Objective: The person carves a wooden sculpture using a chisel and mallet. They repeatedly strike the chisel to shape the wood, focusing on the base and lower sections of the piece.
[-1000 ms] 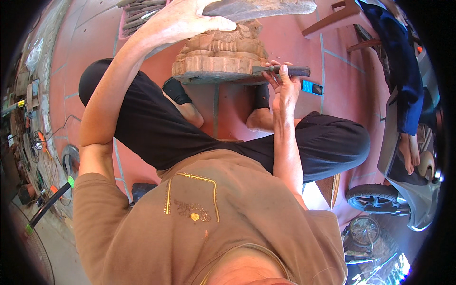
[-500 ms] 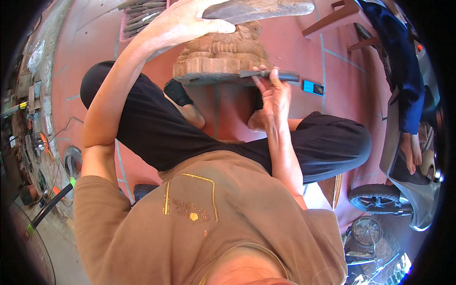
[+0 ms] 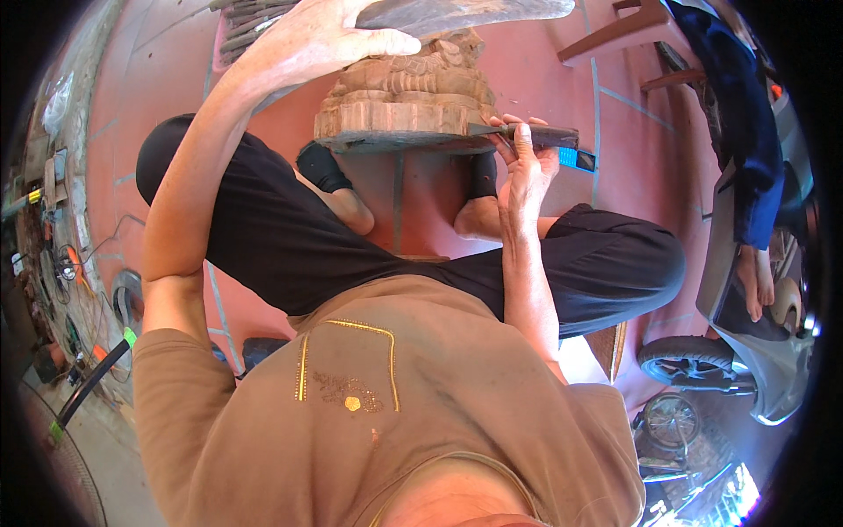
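A brown wood carving [image 3: 404,95] with a flat base stands on the tiles beyond my feet, a long greyish wooden edge [image 3: 474,12] across its top. My left hand [image 3: 338,39] is closed over the left part of that edge, thumb stretched along the near side; its other fingers run out of view. In my right hand [image 3: 525,162] is a chisel [image 3: 549,136] with a dark handle, pinched between thumb and fingers. The narrow blade points left, at the base's right end; whether it touches cannot be made out.
Several tools lie in a pink tray [image 3: 218,53] at the upper left. A blue-keyed phone [image 3: 580,159] rests right of my right hand. A reddish-brown stool [image 3: 619,39], another person's leg [image 3: 746,114] and a wheel [image 3: 689,362] are on the right. A fan [image 3: 61,448] stands lower left.
My right hand has moved slightly right and down, the chisel shifting with it toward the base's right end and partly covering the phone. The left hand keeps its place on the wood.
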`<state>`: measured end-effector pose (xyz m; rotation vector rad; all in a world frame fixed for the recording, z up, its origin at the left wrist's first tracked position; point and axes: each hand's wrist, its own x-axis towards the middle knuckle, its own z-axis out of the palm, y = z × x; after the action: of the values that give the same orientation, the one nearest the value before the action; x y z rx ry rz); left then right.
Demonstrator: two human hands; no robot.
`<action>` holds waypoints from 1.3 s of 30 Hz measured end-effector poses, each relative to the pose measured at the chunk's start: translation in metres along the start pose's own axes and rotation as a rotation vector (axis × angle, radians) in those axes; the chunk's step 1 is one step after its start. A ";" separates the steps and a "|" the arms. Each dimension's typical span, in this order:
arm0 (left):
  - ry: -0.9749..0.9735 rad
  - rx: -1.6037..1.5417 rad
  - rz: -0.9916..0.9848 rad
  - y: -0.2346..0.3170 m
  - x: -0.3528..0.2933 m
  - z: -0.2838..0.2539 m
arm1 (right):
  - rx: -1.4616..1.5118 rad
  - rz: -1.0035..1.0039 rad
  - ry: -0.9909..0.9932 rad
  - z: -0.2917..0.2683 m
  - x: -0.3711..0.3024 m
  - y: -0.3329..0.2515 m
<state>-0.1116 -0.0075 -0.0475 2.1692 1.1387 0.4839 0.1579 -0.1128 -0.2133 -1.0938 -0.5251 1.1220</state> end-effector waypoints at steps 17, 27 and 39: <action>-0.011 0.042 0.002 -0.005 0.002 0.007 | -0.086 -0.019 -0.021 0.006 -0.001 -0.001; -0.093 0.018 -0.086 0.013 0.014 0.011 | 0.044 0.101 0.017 -0.006 0.002 0.005; -0.069 -0.002 -0.058 0.005 0.013 0.010 | 0.182 0.193 -0.063 0.012 -0.003 0.004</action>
<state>-0.0959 -0.0024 -0.0508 2.1278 1.1596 0.3820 0.1455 -0.1108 -0.2115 -0.9677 -0.3634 1.3488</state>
